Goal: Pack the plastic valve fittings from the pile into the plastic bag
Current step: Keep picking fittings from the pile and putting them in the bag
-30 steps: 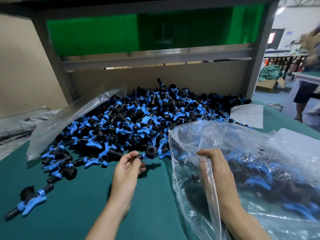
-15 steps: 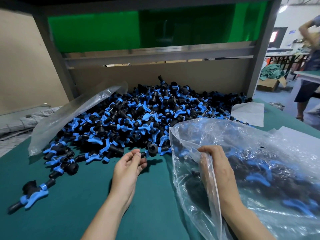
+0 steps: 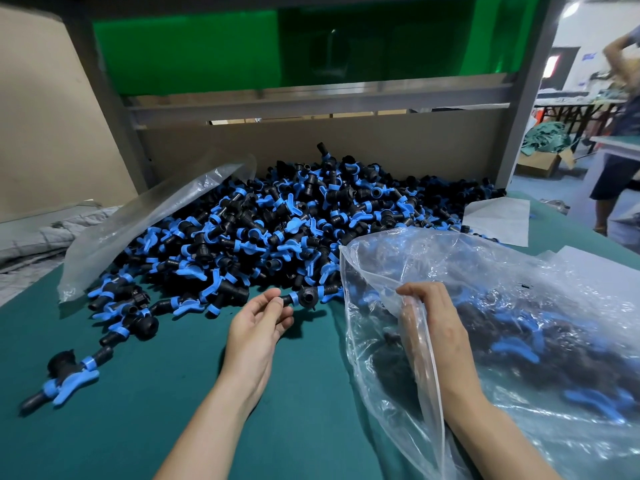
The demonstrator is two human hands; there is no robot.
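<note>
A big pile of black valve fittings with blue handles [image 3: 277, 230] covers the back of the green table [image 3: 166, 393]. At the pile's front edge my left hand [image 3: 258, 327] pinches the stub end of one valve fitting [image 3: 304, 296] that still lies on the table. A clear plastic bag [image 3: 519, 341] lies to the right with several fittings inside. My right hand [image 3: 433, 327] grips the bag's rim, holding its mouth up toward the pile.
An empty clear bag [image 3: 138, 226] drapes over the pile's left side. A few stray fittings [image 3: 69, 379] lie at the front left. White sheets [image 3: 498, 220] lie at the back right. A person [image 3: 620, 133] stands beyond the table on the right.
My left hand stays at the pile's front edge with its fingertips on the same fitting. My right hand keeps hold of the bag rim.
</note>
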